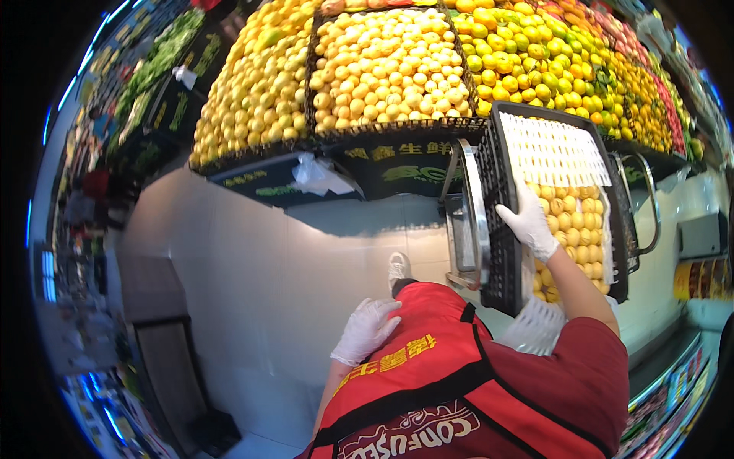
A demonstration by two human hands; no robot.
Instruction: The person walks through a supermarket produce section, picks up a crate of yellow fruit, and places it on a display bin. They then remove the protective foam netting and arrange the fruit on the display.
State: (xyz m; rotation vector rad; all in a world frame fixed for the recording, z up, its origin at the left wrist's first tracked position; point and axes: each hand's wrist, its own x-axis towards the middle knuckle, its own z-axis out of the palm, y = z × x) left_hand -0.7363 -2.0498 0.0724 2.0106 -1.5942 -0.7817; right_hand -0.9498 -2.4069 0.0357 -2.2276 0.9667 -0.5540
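A white glove covers my right hand (532,225), which reaches over a black plastic crate (499,252). Rows of round yellow fruit (578,229) fill the crate's near part. White foam netting (553,149) covers its far part. My right fingertips meet the netting's lower left corner, my thumb apart from them; whether they pinch it is unclear. Also gloved, my left hand (367,330) hangs in front of my red apron (441,321), fingers loosely apart and nothing in it. More foam netting (533,327) hangs at the crate's near end, partly behind my right arm.
The crate sits on a cart with curved metal handles (479,212). Ahead stands a display of yellow fruit (390,69) and green-orange citrus (527,57). A plastic bag (321,175) hangs on its front. A dark bench-like stand (169,356) is at left; a refrigerated case (671,401) is at lower right.
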